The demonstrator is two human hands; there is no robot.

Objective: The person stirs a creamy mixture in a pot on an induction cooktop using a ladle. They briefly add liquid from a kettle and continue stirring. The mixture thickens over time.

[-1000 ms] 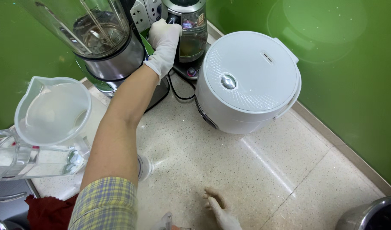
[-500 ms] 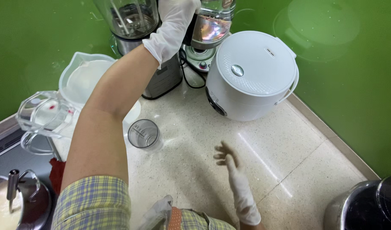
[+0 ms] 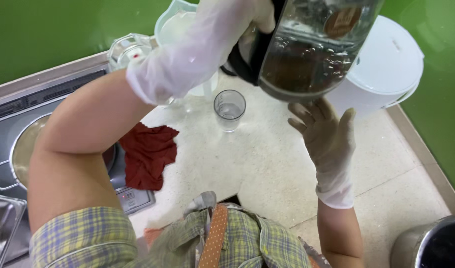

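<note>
Resting between both hands (image 3: 267, 94): glass jug (image 3: 311, 47)

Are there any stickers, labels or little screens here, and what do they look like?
Round brown sticker: on the clear glass jug gripped by the gloved left hand, top centre.
Small pale control panel: front edge of the stove, beside the dark red cloth; rectangular, with tiny red marks.

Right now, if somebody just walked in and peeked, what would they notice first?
Probably the big glass jug with dark liquid, lifted high at the top, gripped by its black handle in the gloved left hand. The gloved right hand is open just below its base. Under them, a small clear glass stands on the speckled counter, with a red cloth lying to its left beside the stove.
</note>
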